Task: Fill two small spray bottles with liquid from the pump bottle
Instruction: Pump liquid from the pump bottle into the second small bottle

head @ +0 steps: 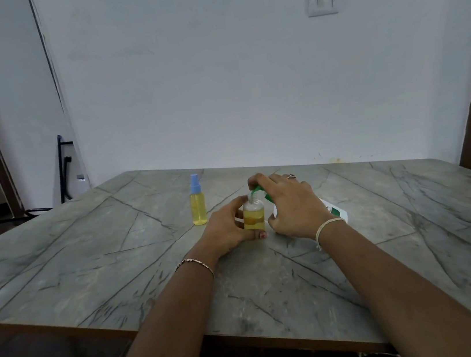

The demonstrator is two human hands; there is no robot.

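Grey table (88, 259), work mid-surface, well clear of every edge.
Left hand (223, 229) gripped open spray bottle (254, 215); right hand (292, 204) clutched tilted pump bottle (337, 211).

Two small spray bottles (199, 210) (254, 217), one pump bottle (336, 212), two hands (224, 232) (294, 208), one table (86, 247)

Both forearms reach forward over the worktop (88, 259) and converge on the open bottle (253, 215). The left hand (226, 228) wraps that bottle from its left, thumb near its shoulder. Just right of the bottle, the right hand (292, 203) curls its fingers (254, 180) over the pump (258, 188) above the bottle's neck, thumb held low.
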